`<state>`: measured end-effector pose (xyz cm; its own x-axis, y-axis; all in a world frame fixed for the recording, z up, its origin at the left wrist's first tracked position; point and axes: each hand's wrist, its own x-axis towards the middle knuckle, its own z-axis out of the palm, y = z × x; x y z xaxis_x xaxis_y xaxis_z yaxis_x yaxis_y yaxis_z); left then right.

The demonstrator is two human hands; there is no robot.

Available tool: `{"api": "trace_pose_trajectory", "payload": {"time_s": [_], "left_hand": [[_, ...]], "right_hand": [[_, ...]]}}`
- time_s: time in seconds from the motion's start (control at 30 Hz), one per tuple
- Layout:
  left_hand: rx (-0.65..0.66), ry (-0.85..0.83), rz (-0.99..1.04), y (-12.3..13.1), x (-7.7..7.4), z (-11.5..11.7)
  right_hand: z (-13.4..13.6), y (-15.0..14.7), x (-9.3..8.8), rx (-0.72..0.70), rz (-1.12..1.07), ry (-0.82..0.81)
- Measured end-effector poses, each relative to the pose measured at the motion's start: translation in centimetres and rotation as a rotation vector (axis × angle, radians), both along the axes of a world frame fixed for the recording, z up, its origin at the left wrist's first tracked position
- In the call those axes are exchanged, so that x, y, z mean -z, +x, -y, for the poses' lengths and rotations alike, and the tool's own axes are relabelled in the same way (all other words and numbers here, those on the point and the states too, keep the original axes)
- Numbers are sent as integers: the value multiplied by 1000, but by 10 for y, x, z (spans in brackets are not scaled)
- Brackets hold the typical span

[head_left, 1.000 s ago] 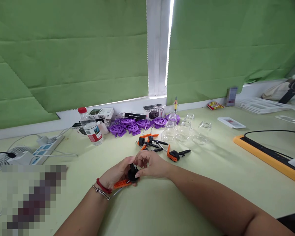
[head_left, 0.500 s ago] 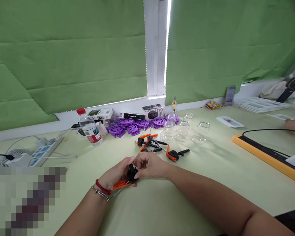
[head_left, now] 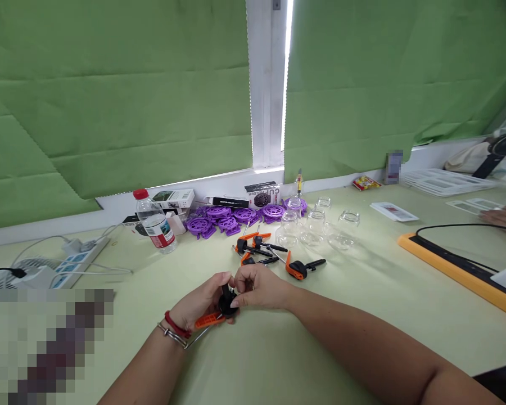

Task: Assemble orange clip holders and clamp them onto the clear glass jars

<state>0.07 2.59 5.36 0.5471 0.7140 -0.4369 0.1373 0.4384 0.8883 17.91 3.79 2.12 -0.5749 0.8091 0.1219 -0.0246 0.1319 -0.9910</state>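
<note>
Over the near middle of the table my left hand point(head_left: 207, 298) is closed round a black-and-orange tool point(head_left: 211, 320). It has a round black body, an orange ribbed arm and a thin metal rod, which points down toward my left wrist. My right hand point(head_left: 255, 287) pinches the black body from the other side, its thumb pressed on it. Both hands partly hide the piece, and what lies between the right fingertips is not clear. Just beyond, several similar black-and-orange tools point(head_left: 297, 267) with black handles and metal rods lie on the table.
Clear glass jars point(head_left: 343, 233) and purple plastic discs point(head_left: 200, 226) stand behind the tools. At left are a water bottle point(head_left: 156, 225) and a power strip point(head_left: 80, 263) with cables. An orange-edged black device point(head_left: 459, 270) lies right, near another person's hand point(head_left: 504, 218).
My hands and the tool stay almost in place, still gripping it. The view has shifted slightly. At far right the other person's hand has moved a little left.
</note>
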Motion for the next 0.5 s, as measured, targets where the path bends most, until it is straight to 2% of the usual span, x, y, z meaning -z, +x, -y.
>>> {"api": "trace_pose_trajectory", "payload": {"time_s": [0.1,0.2,0.37,0.5], "left_hand": [[-13,49,37,1,-1,3],[-16,246,13,2,-3,7],[-54,625,-304,3,-8,16],[-259,1018,-560,5,-6,19]], "right_hand": [[6,0,-6,-66,11,-74],[15,-3,-14,-145,-28,-213],[26,-10,-21,-244,-175,-468],[30,-12,-24,-143,-163,-512]]}}
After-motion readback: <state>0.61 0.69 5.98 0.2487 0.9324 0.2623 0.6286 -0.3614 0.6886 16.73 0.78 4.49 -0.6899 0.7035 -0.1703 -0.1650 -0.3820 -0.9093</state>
